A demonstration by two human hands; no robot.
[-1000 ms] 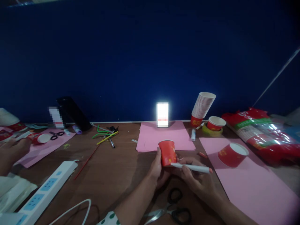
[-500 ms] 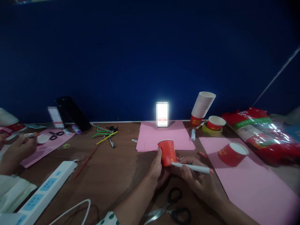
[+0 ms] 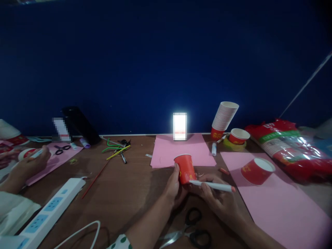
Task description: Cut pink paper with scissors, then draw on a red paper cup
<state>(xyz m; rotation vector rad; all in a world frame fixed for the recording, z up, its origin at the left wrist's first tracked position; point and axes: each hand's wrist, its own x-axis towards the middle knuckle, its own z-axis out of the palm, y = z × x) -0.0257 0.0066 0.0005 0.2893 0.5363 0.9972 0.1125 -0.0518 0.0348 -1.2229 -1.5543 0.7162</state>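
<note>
Your left hand and right hand are filling the middle of the table, with the white marker jutting rightward and the scissors lying just below, blocking a low pass. Leftward, you are getting open wood as far as the power strip, with the white cable and red straw intruding. Ahead, the glowing screen is standing in your way, but a gap is opening between it and the cup stack. Rightward, a wide red cup is obstructing the pink sheet, and the red bag is closing off the space beyond.
</note>
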